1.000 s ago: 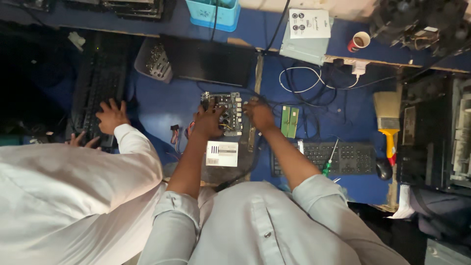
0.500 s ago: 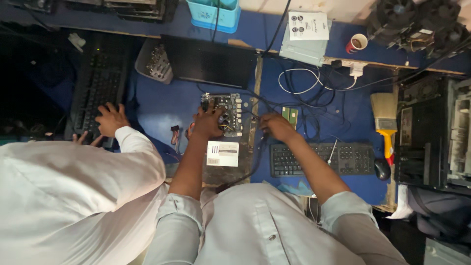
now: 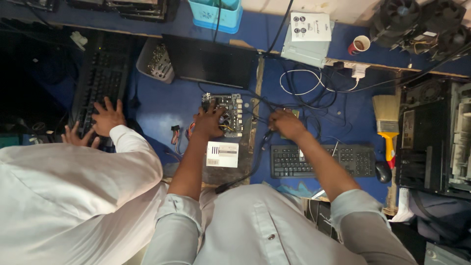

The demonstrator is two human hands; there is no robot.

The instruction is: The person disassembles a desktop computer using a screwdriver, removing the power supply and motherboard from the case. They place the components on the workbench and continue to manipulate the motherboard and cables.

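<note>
The left hand point(image 3: 208, 123) presses flat, unclenched, on the circuit board point(image 3: 226, 114) to steady it on the blue tabletop point(image 3: 162, 105), while right of the board the right hand point(image 3: 286, 123) closes over cables point(image 3: 267, 137).

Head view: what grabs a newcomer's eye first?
The bare circuit board at the middle of the blue table, with the person's left hand resting on it. Just right of it, the right hand sits among a tangle of black cables, above a black keyboard. At far left, a co-worker's hands are on a second keyboard.
</note>
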